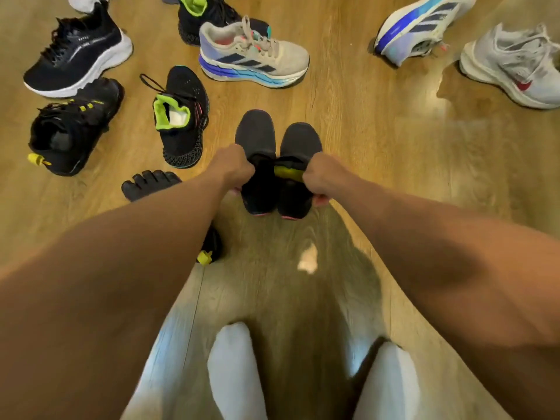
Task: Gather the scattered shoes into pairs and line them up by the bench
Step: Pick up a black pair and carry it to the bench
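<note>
Two matching dark grey shoes sit side by side in the middle of the wooden floor, toes pointing away from me. My left hand (235, 166) grips the collar of the left dark shoe (256, 131). My right hand (321, 177) grips the collar of the right dark shoe (300, 140), whose yellow lining shows. Scattered around are a black shoe with green lining (181, 116), a grey and blue striped shoe (251, 56), its mate (421, 25) tipped on its side, and a white shoe with a red mark (512, 65).
At the left lie a black shoe with a white sole (78, 53), a black shoe with yellow tabs (69, 128) and a black toe shoe (151, 184). Another black shoe with a yellow tab (209, 247) is partly hidden under my left arm. My white socks (233, 368) are at the bottom.
</note>
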`<state>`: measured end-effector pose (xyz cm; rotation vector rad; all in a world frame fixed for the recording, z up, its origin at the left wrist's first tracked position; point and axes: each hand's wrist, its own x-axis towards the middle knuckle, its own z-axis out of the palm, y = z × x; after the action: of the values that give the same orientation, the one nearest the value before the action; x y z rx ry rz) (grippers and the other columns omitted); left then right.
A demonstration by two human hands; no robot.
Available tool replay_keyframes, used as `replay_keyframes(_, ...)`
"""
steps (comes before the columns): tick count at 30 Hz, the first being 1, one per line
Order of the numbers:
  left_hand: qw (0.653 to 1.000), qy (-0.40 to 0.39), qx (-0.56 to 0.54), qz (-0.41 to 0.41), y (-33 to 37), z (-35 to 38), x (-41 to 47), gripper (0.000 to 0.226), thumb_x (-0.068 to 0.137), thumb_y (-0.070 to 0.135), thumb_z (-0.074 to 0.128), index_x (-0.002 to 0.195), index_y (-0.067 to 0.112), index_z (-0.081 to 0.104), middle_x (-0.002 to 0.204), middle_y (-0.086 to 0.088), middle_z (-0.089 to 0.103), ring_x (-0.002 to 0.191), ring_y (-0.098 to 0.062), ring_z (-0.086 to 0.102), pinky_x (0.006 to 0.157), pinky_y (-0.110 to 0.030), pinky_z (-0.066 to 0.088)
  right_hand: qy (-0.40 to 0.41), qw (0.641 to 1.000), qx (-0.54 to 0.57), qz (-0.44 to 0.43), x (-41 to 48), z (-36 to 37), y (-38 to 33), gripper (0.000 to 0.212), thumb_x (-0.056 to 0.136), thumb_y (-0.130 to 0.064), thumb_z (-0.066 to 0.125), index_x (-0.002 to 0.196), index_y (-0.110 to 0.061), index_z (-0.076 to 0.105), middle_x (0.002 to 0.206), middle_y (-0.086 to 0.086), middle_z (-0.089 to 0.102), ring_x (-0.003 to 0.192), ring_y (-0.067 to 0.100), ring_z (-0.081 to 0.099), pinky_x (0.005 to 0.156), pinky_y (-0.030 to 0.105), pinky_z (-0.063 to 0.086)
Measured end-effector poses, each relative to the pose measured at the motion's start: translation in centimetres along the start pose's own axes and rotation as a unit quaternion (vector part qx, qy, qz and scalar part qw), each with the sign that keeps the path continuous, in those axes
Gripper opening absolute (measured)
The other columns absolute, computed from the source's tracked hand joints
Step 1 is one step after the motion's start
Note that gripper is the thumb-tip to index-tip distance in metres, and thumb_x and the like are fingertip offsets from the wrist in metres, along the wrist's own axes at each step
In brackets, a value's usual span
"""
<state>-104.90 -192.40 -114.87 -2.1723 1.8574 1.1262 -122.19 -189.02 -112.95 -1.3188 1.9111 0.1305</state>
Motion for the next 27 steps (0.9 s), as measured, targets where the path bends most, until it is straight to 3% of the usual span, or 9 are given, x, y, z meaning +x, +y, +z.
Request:
replay_keyframes(3, 0.992, -0.024, -0.090, -0.090, 0.9, 1.9, -3.5, 0.042, 0.093, 0.029, 0.053, 0.126, 0.005, 0.044, 0.109, -0.022, 0.059, 0.073, -0.040, 0.068, 0.058, -0.050, 0.060, -0.007, 1.000, 0.014, -0.005, -4.4, 0.1, 0.9, 0.026, 0.092, -0.010, 0.043, 0.072, -0.002, 0.058, 0.063, 0.014, 0.064, 0.052, 0.025, 0.063, 0.050, 0.028, 0.050)
replay_keyframes(5, 0.980, 0.002, -0.151, -0.128, 1.1, 3.3, -3.8, 0.050, 0.093, 0.026, 0.056, 0.136, 0.009, 0.037, 0.121, -0.022, 0.055, 0.089, -0.042, 0.065, 0.065, -0.051, 0.060, -0.014, 0.999, 0.028, -0.014, -5.5, 0.9, 1.8, 0.020, 0.092, -0.011, 0.045, 0.091, 0.001, 0.061, 0.087, 0.018, 0.065, 0.077, 0.031, 0.066, 0.061, 0.031, 0.048)
replay_keyframes(9, 0.953, 0.027, -0.236, -0.188, 0.8, 4.0, -2.0, 0.034, 0.090, 0.005, 0.054, 0.123, 0.000, 0.049, 0.111, -0.021, 0.057, 0.063, -0.036, 0.059, 0.027, -0.028, 0.044, 0.047, 0.999, 0.015, -0.023, -4.1, 2.0, 2.3, 0.014, 0.090, -0.013, 0.048, 0.101, -0.008, 0.056, 0.098, 0.015, 0.063, 0.086, 0.031, 0.060, 0.065, 0.034, 0.043)
replay_keyframes(11, 0.953, 0.027, -0.231, -0.196, 0.4, 4.4, -2.0, 0.025, 0.092, 0.002, 0.053, 0.117, 0.000, 0.052, 0.105, -0.022, 0.055, 0.060, -0.034, 0.056, 0.023, -0.023, 0.038, 0.072, 0.997, 0.003, -0.014, -3.5, 2.2, 2.2, 0.021, 0.090, -0.014, 0.050, 0.109, -0.007, 0.056, 0.104, 0.014, 0.063, 0.093, 0.032, 0.059, 0.066, 0.034, 0.039)
replay_keyframes(13, 0.943, 0.022, -0.253, -0.216, 0.8, 4.3, -3.1, 0.016, 0.092, 0.001, 0.050, 0.108, -0.002, 0.053, 0.108, -0.024, 0.057, 0.069, -0.039, 0.061, 0.032, -0.033, 0.049, 0.075, 0.997, -0.005, -0.009, -3.7, 2.2, 2.2, 0.026, 0.091, -0.015, 0.049, 0.115, -0.006, 0.055, 0.107, 0.015, 0.061, 0.097, 0.033, 0.059, 0.068, 0.033, 0.038)
replay_keyframes(15, 0.948, 0.026, -0.233, -0.218, 1.4, 4.0, -4.9, 0.023, 0.090, 0.003, 0.051, 0.112, -0.003, 0.056, 0.114, -0.022, 0.060, 0.086, -0.040, 0.065, 0.058, -0.042, 0.059, 0.049, 0.999, -0.009, -0.003, -5.0, 1.7, 2.1, 0.026, 0.092, -0.012, 0.046, 0.116, -0.006, 0.054, 0.108, 0.014, 0.059, 0.094, 0.032, 0.058, 0.069, 0.033, 0.040)
replay_keyframes(17, 0.962, 0.021, -0.177, -0.207, 2.9, 2.7, -7.9, 0.027, 0.087, 0.007, 0.056, 0.113, -0.001, 0.057, 0.112, -0.020, 0.062, 0.096, -0.039, 0.064, 0.073, -0.037, 0.056, 0.006, 0.999, -0.038, 0.016, -7.9, 0.6, 2.3, 0.026, 0.096, -0.012, 0.043, 0.120, -0.009, 0.052, 0.111, 0.012, 0.054, 0.101, 0.030, 0.056, 0.076, 0.032, 0.041)
replay_keyframes(20, 0.982, -0.010, -0.088, -0.166, 6.9, -0.9, -13.8, 0.023, 0.085, 0.011, 0.058, 0.106, 0.001, 0.057, 0.108, -0.019, 0.064, 0.101, -0.037, 0.062, 0.071, -0.032, 0.045, 0.027, 0.998, -0.025, 0.047, -13.6, -2.8, 3.5, 0.025, 0.093, -0.015, 0.044, 0.117, -0.007, 0.050, 0.114, 0.017, 0.058, 0.105, 0.036, 0.057, 0.075, 0.035, 0.040)
replay_keyframes(27, 0.992, -0.069, -0.082, -0.070, 20.3, -13.6, -28.7, 0.029, 0.091, 0.008, 0.047, 0.114, -0.006, 0.055, 0.109, -0.024, 0.064, 0.099, -0.040, 0.063, 0.083, -0.043, 0.055, 0.018, 0.988, 0.037, 0.148, -29.8, -20.4, 2.2, 0.037, 0.083, -0.003, 0.053, 0.120, -0.007, 0.050, 0.118, 0.017, 0.060, 0.110, 0.035, 0.057, 0.076, 0.033, 0.045)
